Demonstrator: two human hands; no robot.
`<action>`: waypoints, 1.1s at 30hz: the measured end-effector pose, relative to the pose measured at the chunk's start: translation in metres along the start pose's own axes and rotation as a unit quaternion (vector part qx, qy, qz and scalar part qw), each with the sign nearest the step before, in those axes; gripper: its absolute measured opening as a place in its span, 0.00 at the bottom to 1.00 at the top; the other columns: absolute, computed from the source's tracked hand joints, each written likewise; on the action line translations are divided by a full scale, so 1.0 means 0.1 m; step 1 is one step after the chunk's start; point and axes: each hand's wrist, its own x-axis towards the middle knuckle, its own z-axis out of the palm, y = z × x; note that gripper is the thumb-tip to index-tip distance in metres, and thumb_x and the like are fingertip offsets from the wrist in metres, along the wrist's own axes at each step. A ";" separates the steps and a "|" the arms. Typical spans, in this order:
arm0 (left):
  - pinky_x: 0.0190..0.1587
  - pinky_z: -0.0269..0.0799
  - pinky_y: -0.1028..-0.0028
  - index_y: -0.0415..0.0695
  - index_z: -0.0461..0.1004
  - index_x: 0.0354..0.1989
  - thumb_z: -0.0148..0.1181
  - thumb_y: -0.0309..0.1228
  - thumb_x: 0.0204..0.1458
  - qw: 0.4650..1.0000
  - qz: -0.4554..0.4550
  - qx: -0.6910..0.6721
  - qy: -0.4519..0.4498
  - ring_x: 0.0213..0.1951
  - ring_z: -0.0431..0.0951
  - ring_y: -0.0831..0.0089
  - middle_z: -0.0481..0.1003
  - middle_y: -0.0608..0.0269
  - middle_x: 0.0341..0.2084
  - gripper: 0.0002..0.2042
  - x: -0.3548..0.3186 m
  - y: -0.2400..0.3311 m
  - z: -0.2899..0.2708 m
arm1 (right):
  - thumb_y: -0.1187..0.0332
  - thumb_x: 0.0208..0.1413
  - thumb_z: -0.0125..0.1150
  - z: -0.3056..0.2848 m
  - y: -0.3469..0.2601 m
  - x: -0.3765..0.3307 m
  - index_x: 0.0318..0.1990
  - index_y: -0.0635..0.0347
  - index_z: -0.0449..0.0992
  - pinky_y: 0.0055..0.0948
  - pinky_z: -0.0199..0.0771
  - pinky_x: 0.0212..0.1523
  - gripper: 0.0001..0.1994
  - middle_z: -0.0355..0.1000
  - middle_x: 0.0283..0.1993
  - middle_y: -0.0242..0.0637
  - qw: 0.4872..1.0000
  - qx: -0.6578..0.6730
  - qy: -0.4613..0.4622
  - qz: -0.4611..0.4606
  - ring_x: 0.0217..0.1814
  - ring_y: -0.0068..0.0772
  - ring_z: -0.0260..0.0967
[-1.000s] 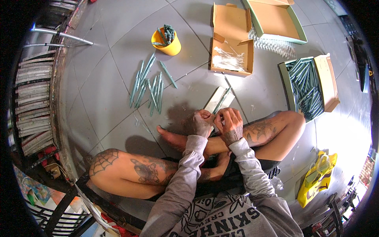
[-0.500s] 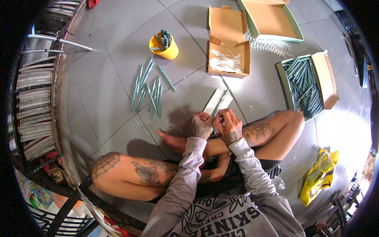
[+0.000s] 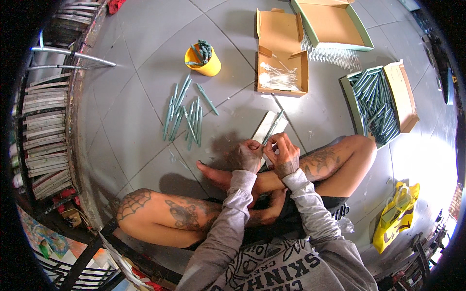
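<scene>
My left hand (image 3: 250, 154) and my right hand (image 3: 282, 149) meet in front of my crossed legs. Both are closed, their fingertips pinched close together; whatever is between them is too small or hidden to name. A slim dark green stick (image 3: 274, 125) lies along a pale flat board (image 3: 263, 127) just beyond my fingers. Its near end reaches my fingertips, and whether they grip it I cannot tell. Left of the board, several similar green sticks (image 3: 193, 123) lie loose on the floor.
A yellow cup (image 3: 209, 68) holds dark green pieces. Beyond the board, an open cardboard box (image 3: 281, 29) contains thin white strands. More strands (image 3: 335, 57) lie beside a green-edged box lid (image 3: 335, 24). At right stand a box of green sticks (image 3: 374, 104) and a yellow bag (image 3: 395, 218).
The whole view has shifted slightly. My hands stay pinched together at the near end of the board, with only small finger movement.
</scene>
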 end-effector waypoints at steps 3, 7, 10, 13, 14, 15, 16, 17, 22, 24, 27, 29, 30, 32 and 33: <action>0.23 0.66 0.78 0.38 0.74 0.21 0.67 0.18 0.41 0.996 0.033 -0.076 0.028 0.18 0.71 0.82 0.75 0.65 0.15 0.06 -0.04 0.05 0.07 | 0.76 0.45 0.64 0.00 -0.02 0.03 0.31 0.58 0.71 0.33 0.71 0.19 0.07 0.71 0.29 0.35 1.000 -0.013 -0.008 0.003 0.21 0.36 0.71; 0.26 0.68 0.77 0.37 0.75 0.24 0.69 0.20 0.43 0.996 -0.001 -0.090 0.011 0.22 0.72 0.79 0.75 0.64 0.19 0.06 -0.05 0.04 0.04 | 0.74 0.46 0.64 0.00 -0.05 0.05 0.31 0.58 0.71 0.33 0.72 0.20 0.07 0.71 0.29 0.35 0.999 -0.025 -0.031 -0.001 0.21 0.36 0.71; 0.31 0.69 0.77 0.37 0.75 0.28 0.70 0.22 0.45 1.000 0.000 0.013 -0.004 0.28 0.72 0.77 0.74 0.66 0.24 0.07 -0.03 -0.03 -0.02 | 0.73 0.45 0.66 -0.02 -0.09 0.06 0.31 0.58 0.72 0.34 0.72 0.23 0.08 0.71 0.29 0.36 0.998 -0.042 -0.054 -0.012 0.24 0.38 0.71; 0.31 0.71 0.75 0.39 0.76 0.26 0.70 0.24 0.44 0.990 0.094 0.104 0.015 0.28 0.75 0.74 0.75 0.64 0.24 0.07 0.02 -0.22 -0.11 | 0.74 0.45 0.66 -0.02 -0.14 0.07 0.33 0.60 0.72 0.35 0.72 0.30 0.09 0.71 0.30 0.37 0.995 -0.064 -0.073 -0.018 0.29 0.42 0.71; 0.30 0.72 0.72 0.42 0.77 0.26 0.71 0.26 0.43 0.983 0.122 0.132 0.025 0.27 0.77 0.71 0.77 0.63 0.23 0.07 0.00 -0.20 -0.09 | 0.74 0.45 0.66 -0.02 -0.13 0.06 0.33 0.60 0.72 0.36 0.72 0.31 0.09 0.71 0.30 0.38 0.995 -0.067 -0.077 -0.016 0.30 0.43 0.71; 0.30 0.73 0.70 0.44 0.78 0.25 0.72 0.28 0.41 0.975 0.150 0.160 0.035 0.25 0.79 0.69 0.78 0.61 0.22 0.07 -0.01 -0.19 -0.08 | 0.74 0.45 0.66 -0.02 -0.12 0.06 0.32 0.60 0.72 0.36 0.72 0.33 0.08 0.71 0.31 0.38 0.994 -0.070 -0.081 -0.014 0.31 0.45 0.71; 0.31 0.73 0.70 0.44 0.78 0.25 0.71 0.28 0.41 0.972 0.155 0.175 0.036 0.25 0.79 0.68 0.78 0.61 0.22 0.06 -0.01 -0.18 -0.08 | 0.74 0.45 0.66 -0.02 -0.12 0.06 0.32 0.60 0.72 0.37 0.72 0.34 0.08 0.72 0.31 0.38 0.994 -0.071 -0.077 -0.020 0.31 0.45 0.71; 0.31 0.73 0.69 0.44 0.78 0.25 0.71 0.28 0.42 0.968 0.160 0.190 0.038 0.26 0.79 0.68 0.78 0.61 0.22 0.06 0.00 -0.18 -0.08 | 0.74 0.45 0.66 -0.02 -0.12 0.06 0.32 0.60 0.72 0.37 0.72 0.35 0.08 0.72 0.31 0.38 0.994 -0.072 -0.072 -0.026 0.32 0.46 0.70; 0.35 0.72 0.67 0.45 0.78 0.24 0.70 0.30 0.43 0.965 0.196 0.171 0.033 0.27 0.79 0.64 0.79 0.62 0.22 0.06 -0.01 -0.13 -0.06 | 0.72 0.44 0.66 -0.04 -0.18 0.11 0.32 0.60 0.74 0.39 0.71 0.41 0.08 0.73 0.32 0.38 0.993 -0.067 -0.097 -0.024 0.34 0.47 0.69; 0.36 0.71 0.65 0.46 0.78 0.24 0.70 0.32 0.43 0.964 0.188 0.186 0.029 0.27 0.79 0.63 0.79 0.63 0.22 0.06 -0.02 -0.13 -0.10 | 0.72 0.43 0.67 -0.05 -0.19 0.13 0.32 0.59 0.75 0.39 0.71 0.42 0.08 0.73 0.32 0.37 0.990 -0.073 -0.117 -0.022 0.35 0.46 0.69; 0.37 0.70 0.64 0.46 0.78 0.24 0.69 0.33 0.43 0.957 0.161 0.241 0.016 0.28 0.79 0.62 0.79 0.64 0.22 0.06 -0.12 0.21 -0.09 | 0.69 0.47 0.65 -0.07 -0.13 0.13 0.36 0.58 0.77 0.35 0.68 0.41 0.09 0.72 0.33 0.35 0.988 -0.085 -0.118 -0.060 0.33 0.40 0.70; 0.37 0.70 0.64 0.47 0.78 0.24 0.69 0.33 0.43 0.947 0.175 0.268 0.022 0.28 0.79 0.61 0.79 0.64 0.22 0.06 -0.14 0.31 -0.09 | 0.70 0.44 0.67 -0.07 -0.15 0.13 0.33 0.58 0.76 0.37 0.69 0.42 0.09 0.72 0.32 0.35 0.988 -0.082 -0.123 -0.051 0.35 0.43 0.69; 0.37 0.70 0.64 0.47 0.78 0.24 0.69 0.32 0.43 0.942 0.181 0.282 0.025 0.28 0.78 0.61 0.79 0.64 0.22 0.06 -0.16 0.36 -0.10 | 0.71 0.42 0.68 -0.07 -0.16 0.12 0.32 0.59 0.76 0.37 0.70 0.42 0.09 0.72 0.32 0.35 0.988 -0.080 -0.125 -0.047 0.36 0.44 0.69; 0.36 0.70 0.65 0.45 0.78 0.25 0.68 0.31 0.44 0.941 0.172 0.291 0.009 0.28 0.79 0.63 0.79 0.63 0.22 0.06 -0.20 0.52 -0.12 | 0.71 0.42 0.67 -0.06 -0.15 0.12 0.32 0.58 0.76 0.37 0.70 0.43 0.09 0.72 0.32 0.34 0.988 -0.084 -0.119 -0.048 0.36 0.44 0.69; 0.36 0.71 0.65 0.44 0.78 0.26 0.68 0.31 0.44 0.940 0.166 0.297 -0.001 0.28 0.79 0.64 0.79 0.62 0.22 0.05 -0.22 0.60 -0.13 | 0.71 0.43 0.67 -0.06 -0.13 0.10 0.32 0.58 0.76 0.37 0.70 0.43 0.08 0.72 0.32 0.34 0.988 -0.087 -0.116 -0.047 0.36 0.44 0.69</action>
